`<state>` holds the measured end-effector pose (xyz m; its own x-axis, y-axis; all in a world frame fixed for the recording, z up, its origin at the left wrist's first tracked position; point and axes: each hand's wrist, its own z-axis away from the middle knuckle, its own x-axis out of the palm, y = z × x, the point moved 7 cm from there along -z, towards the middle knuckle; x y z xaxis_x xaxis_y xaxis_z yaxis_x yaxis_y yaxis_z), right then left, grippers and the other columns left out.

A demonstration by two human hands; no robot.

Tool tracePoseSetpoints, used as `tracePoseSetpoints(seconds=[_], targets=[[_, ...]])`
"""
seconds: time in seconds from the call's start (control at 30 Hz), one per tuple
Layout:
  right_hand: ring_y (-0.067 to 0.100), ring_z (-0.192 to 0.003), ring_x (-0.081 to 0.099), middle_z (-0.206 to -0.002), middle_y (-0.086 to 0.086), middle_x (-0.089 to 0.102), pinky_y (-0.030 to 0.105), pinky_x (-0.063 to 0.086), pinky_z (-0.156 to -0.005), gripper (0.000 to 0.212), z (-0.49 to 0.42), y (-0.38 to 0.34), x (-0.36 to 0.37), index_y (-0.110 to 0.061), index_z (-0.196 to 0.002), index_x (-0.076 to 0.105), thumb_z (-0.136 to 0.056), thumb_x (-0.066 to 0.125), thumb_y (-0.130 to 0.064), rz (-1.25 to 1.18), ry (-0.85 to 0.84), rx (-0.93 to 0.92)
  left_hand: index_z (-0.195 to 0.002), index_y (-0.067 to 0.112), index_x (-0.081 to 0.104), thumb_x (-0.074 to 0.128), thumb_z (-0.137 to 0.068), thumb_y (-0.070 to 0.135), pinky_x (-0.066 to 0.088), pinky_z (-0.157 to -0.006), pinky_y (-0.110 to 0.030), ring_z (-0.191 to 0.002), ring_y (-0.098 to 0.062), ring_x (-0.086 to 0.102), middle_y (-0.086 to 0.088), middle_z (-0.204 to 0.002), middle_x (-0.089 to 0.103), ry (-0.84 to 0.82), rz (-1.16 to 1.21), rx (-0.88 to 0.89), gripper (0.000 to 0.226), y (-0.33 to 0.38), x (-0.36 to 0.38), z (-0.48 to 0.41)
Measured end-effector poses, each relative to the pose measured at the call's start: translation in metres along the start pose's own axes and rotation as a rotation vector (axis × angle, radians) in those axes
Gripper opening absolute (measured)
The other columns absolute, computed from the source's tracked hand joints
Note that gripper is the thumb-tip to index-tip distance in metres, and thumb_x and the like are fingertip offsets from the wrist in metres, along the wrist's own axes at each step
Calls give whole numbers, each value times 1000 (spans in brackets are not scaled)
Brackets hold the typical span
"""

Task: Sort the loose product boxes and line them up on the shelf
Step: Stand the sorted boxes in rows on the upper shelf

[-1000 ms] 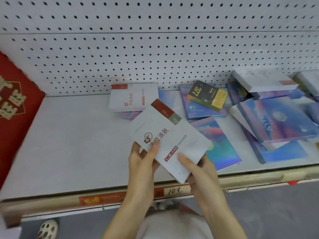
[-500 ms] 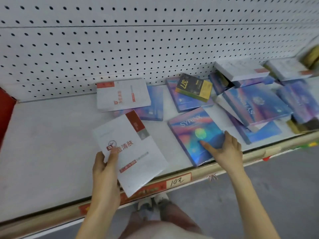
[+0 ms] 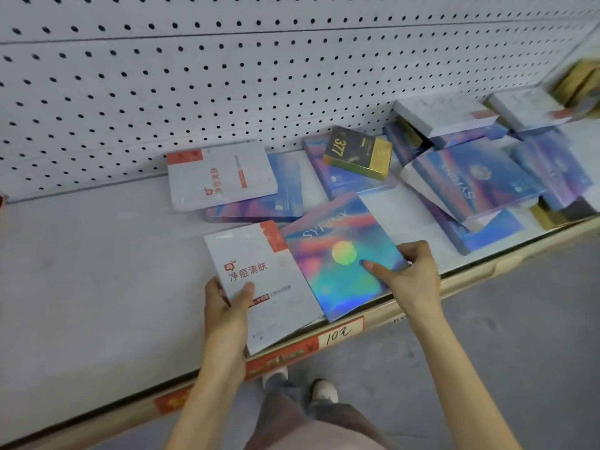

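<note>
Holographic card glints as your right hand [image 3: 412, 277] pinches the iridescent box [image 3: 337, 258] at its 4 o'clock corner, thumb on top, while your left hand [image 3: 227, 306] grips the white box [image 3: 259, 287] at 7 o'clock, thumb across its face. Both lie at the front edge of the shelf [image 3: 97, 271], sides touching, the white one overhanging the lip. Slide rather than lift, squaring edges, clear of the jumbled pile [image 3: 470, 190] at 2 o'clock.

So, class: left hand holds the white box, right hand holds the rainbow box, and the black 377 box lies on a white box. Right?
One slip: in the head view the black 377 box lies on a blue box, not a white one. The rest stands.
</note>
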<state>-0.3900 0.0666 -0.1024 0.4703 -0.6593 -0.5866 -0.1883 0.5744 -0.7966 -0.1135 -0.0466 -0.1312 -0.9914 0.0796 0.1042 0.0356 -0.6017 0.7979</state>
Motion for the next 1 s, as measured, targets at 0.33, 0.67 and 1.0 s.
tracePoseSetpoints(seconds=[0.33,0.67,1.0], targets=[[8,-72,69,-87,-2,74,19,54,-60,36,8,36,-68,-14,-114,65,-79,67,-5,-696,-142,163,-118,19,54,58,-92,29,56,-60,-30,-82,-18,70,0,-102,70,-56,-34,44,28,7,36,24],[4,-67,69,-86,-5,74,15,52,-53,34,2,130,-226,-15,-89,74,-87,42,-4,-1095,-166,166,-102,17,58,56,-94,23,54,-57,-27,-73,-13,71,2,-89,74,-247,-167,254,10,-22,202,119],[14,-104,67,-121,1,68,29,58,-77,40,-35,239,-409,-16,-120,64,-85,45,-11,-1175,-79,183,-108,18,61,68,-83,11,52,-53,-21,-81,-22,70,0,-101,74,-449,-189,286,27,-96,398,236]])
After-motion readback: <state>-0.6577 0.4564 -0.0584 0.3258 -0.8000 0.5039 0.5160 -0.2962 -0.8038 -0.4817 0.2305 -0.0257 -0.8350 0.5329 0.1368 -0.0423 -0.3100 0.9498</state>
